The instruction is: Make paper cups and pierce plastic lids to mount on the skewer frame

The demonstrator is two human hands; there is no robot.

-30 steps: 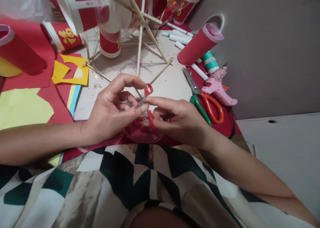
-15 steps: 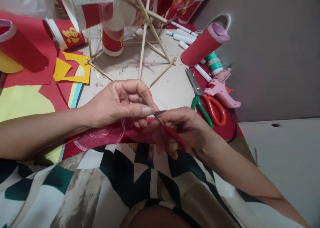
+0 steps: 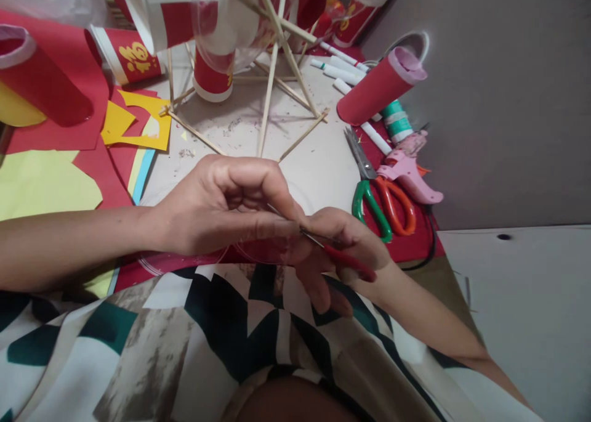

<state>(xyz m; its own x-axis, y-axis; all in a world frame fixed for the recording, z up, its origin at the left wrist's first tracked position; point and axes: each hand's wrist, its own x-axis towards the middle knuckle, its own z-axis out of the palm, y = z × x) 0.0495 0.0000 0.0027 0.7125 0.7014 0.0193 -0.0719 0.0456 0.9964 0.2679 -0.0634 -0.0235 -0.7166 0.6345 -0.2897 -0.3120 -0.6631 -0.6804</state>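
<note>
My right hand (image 3: 341,237) is closed round a red-handled tool with a thin metal blade (image 3: 351,263); its lower fingers hang loosely below. My left hand (image 3: 221,206) is curled, thumb and forefinger pinching at the blade's tip end. Whatever lies between those fingertips is too small and hidden to make out. The hands meet just in front of my patterned clothing, over the near edge of a pale board (image 3: 318,175). Beyond them stands a frame of thin wooden sticks (image 3: 266,111).
Scissors with green and orange handles (image 3: 367,194) and a pink glue gun (image 3: 413,175) lie at right, near a red paper tube (image 3: 378,89) and markers (image 3: 344,71). Paper cups (image 3: 133,55) stand behind. Yellow paper scraps (image 3: 138,123) and coloured sheets (image 3: 50,178) are at left.
Both hands have shifted a little right and nearer to my body, with the red-handled tool. My right hand's lower fingers have loosened and extended downward.
</note>
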